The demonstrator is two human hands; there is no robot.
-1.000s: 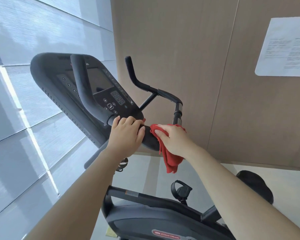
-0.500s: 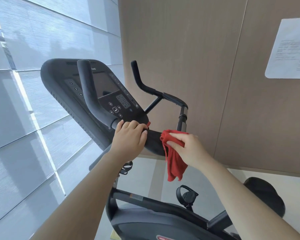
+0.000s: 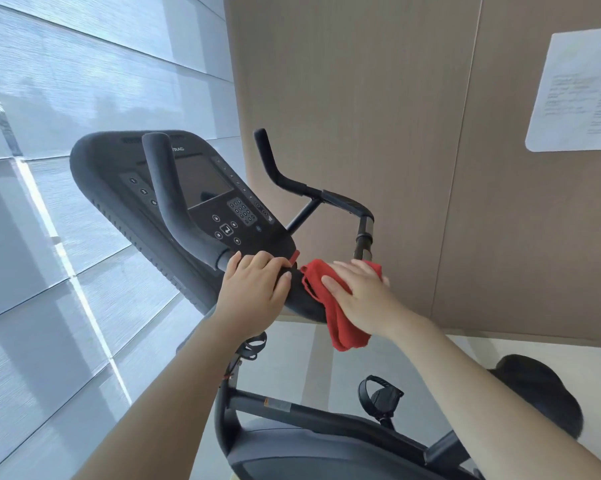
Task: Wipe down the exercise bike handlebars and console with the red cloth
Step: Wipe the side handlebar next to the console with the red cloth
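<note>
A pale blinded window (image 3: 67,98) fills the left of the view and a wood-toned wall panel (image 3: 361,98) the right, with a printed sheet (image 3: 576,95) stuck on it, its text too small to read. In front of them stands the exercise bike (image 3: 312,414), seen from above. Its dark saddle (image 3: 541,396) is at the lower right and one strapped pedal (image 3: 382,396) hangs over the light floor (image 3: 292,358). The black console (image 3: 202,181) tilts up toward the camera, its screen dark and a keypad (image 3: 242,211) below it. The handlebars (image 3: 164,188) rise as two horns, one across the console face and the other well off to the right. They join in a padded middle section just under the console's lower edge, and both hands are on that section. The left hand (image 3: 254,292) has its grip curled over the bar at the foot of the left horn, and I judge it is steadying the bike. The right hand (image 3: 357,292) lies flat with fingers nearly straight, pressing the red cloth (image 3: 340,313) onto the middle pad just beside the left hand. The cloth is draped over the pad and its loose end hangs below the palm. The step in hand looks like wiping the centre of the handlebars. Both horns and the console face still seem to need doing. The next move likely calls for sliding the cloth along the bar toward a horn and wrapping the fingers round it so the underside is cleaned too. On the console, lighter pressure would avoid pushing the buttons.
</note>
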